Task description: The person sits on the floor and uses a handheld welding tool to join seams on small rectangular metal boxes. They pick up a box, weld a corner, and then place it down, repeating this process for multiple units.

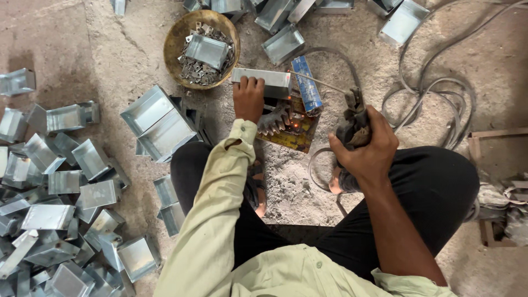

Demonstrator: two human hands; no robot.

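We are sitting on the floor (66,33) and joining metal with a welding rod. Our left hand (248,99) lies flat on top of a small metal box (263,81), with the fingers spread a little and pressing down. The box sits just past the yellow plate (297,137), between the round bowl (177,39) of small metal bits and the blue packet (307,85). Our right hand (367,148) is closed tight around the rod holder (353,118), which is wrapped in dark cloth. The thin welding rod (319,81) reaches from the holder to the end of the box.

To do this well, we think the left hand should keep the box from sliding, with its fingers away from the rod tip. We should hold the rod steady and touch only the seam. Tiny orange sparks (294,125) glow on the plate, so it may be hot there, though the spot is too small to see clearly. The grey cables (434,88) lie near our right knee; we should not tug them. Many finished boxes (60,209) are piled well off to the left.
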